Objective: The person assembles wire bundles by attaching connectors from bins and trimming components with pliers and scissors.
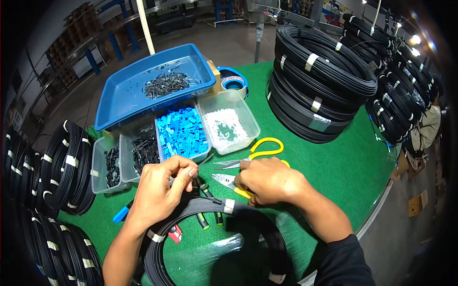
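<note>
My left hand (162, 190) is closed, thumb and forefinger pinching a thin cable end (206, 159) that points up and right. My right hand (272, 180) wraps around the yellow handles of wire strippers (224, 180), whose metal jaws point left. Just above that hand lie yellow-handled scissors (266, 141), partly covered by its fingers. Under both hands rests a black cable coil (191, 209) bound with white tape. Between the hands, a tool with black and green handles (202, 220) lies partly beneath the coil.
Behind the hands stand a clear bin of blue connectors (183, 131), a bin of white pieces (224, 125), bins of black parts (144, 153) and a blue tray (112, 102). A tape roll (234, 83) and stacked cable coils (312, 90) sit farther back. More coils (67, 167) flank the left.
</note>
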The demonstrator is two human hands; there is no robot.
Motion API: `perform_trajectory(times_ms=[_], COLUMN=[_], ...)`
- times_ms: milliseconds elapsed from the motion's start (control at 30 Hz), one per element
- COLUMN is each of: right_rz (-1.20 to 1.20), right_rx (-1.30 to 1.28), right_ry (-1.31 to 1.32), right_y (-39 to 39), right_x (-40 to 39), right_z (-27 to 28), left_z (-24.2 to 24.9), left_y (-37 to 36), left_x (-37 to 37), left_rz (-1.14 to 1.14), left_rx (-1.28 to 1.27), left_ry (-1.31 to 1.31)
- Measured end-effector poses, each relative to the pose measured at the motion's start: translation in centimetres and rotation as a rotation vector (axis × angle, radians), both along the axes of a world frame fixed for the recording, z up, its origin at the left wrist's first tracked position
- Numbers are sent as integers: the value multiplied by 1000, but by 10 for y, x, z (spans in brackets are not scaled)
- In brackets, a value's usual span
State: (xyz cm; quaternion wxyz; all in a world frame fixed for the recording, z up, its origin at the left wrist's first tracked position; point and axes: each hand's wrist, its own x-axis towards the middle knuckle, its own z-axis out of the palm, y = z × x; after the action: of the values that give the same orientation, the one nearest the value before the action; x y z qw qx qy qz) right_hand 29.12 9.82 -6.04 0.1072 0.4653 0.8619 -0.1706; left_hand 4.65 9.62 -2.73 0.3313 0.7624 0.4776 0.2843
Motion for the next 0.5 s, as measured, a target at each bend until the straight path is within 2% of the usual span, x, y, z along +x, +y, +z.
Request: perform_trajectory(times_ms=[67, 100, 200, 333, 433, 500], right_rz=[35, 38, -4, -2, 47, 88], right_rx=[152, 195, 63, 78, 123, 115], right_ry=[140, 114, 62, 20, 232, 225], right_y=[-6, -8, -6, -3, -1, 0], right_x=[4, 4, 2, -1, 11, 14], right_z=[-10, -14, -2, -8, -23, -21], left_z=[-8, -9, -12, -10, -7, -5], left_y=[7, 9, 9, 3, -12, -25], left_x=[-1, 0, 3, -4, -16, -24], left_rz=[-16, -26, -33, -12, 49, 97], left_rx=[37, 44, 62, 71, 84, 96], left_ry=[-8, -11, -16, -32, -62, -158])
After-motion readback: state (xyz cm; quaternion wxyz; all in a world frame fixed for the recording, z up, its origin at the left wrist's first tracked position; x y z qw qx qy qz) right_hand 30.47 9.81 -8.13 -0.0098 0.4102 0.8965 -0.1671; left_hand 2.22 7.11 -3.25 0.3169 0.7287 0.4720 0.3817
